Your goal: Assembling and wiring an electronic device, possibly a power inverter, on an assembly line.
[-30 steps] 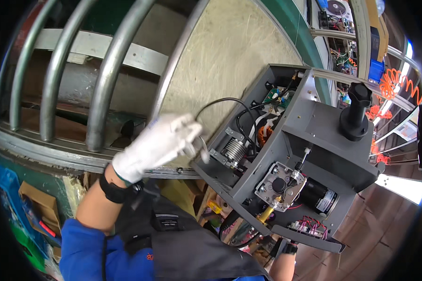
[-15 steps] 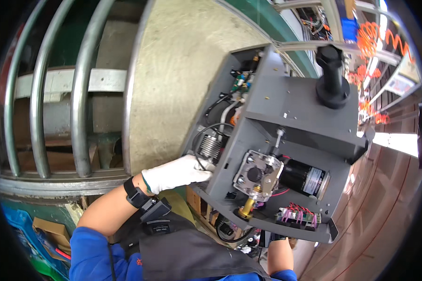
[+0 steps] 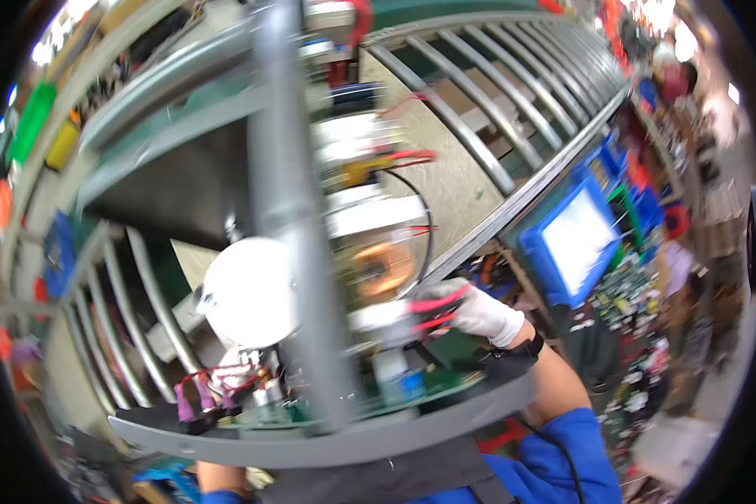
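Observation:
A large grey metal machine housing [image 3: 311,445] fills the middle of the head view, blurred by motion. Inside it are a green circuit board [image 3: 428,391], a copper coil [image 3: 382,267], a round white part [image 3: 252,292] and purple connectors [image 3: 185,403] with red wires. My right hand [image 3: 487,315], in a white glove, reaches to the housing's right side beside red leads [image 3: 437,309]; its fingers are smeared, so the grip does not show. Only my left forearm [image 3: 223,477] shows below the housing's lower left edge; the hand is hidden behind it.
A roller conveyor [image 3: 496,101] runs behind and to both sides, with a pale board [image 3: 454,181] between its rollers. At right stand a blue tray [image 3: 567,244] with a white sheet and a heap of small parts [image 3: 638,336]. Another person [image 3: 676,80] is far right.
The view has swung round, and the housing now shows a different side, with its board and coil. My left hand has gone from sight; my right hand, hidden before, has appeared at the housing's right.

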Available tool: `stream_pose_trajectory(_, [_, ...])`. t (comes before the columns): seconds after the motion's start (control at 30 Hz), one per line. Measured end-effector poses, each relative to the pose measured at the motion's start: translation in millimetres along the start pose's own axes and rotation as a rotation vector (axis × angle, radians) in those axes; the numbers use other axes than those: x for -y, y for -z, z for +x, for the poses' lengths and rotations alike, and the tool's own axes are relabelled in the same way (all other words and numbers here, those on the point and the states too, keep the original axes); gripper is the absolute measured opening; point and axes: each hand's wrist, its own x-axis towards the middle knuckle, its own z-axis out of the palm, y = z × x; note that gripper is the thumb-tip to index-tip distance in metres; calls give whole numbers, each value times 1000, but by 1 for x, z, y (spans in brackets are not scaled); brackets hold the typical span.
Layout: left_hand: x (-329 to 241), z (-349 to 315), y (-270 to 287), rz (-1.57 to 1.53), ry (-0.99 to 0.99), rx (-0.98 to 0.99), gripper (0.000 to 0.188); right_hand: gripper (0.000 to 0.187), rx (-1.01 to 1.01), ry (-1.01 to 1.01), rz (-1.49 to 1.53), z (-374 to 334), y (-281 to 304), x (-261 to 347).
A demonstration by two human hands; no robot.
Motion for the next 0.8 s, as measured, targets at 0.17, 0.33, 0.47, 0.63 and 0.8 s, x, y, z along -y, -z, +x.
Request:
stream_pose_trajectory(0.17, [-22,-27,-12,128,-27,-379,26,32,260,65,286,13,-21,-24])
stream_pose_trajectory(0.33, [-29,-56,-10,237,-1,-558,26,25,149,215,646,27,-14,-52])
stream_pose_trajectory(0.47, [-39,-71,-12,293,43,-623,26,21,183,547,442,43,-15,-46])
stream_pose_trajectory(0.63, [-45,-73,-5,307,63,-630,27,21,160,241,212,61,-13,-57])
stream_pose_trajectory(0.8, [-49,-74,3,326,63,-628,27,19,189,620,-112,87,-59,-63])
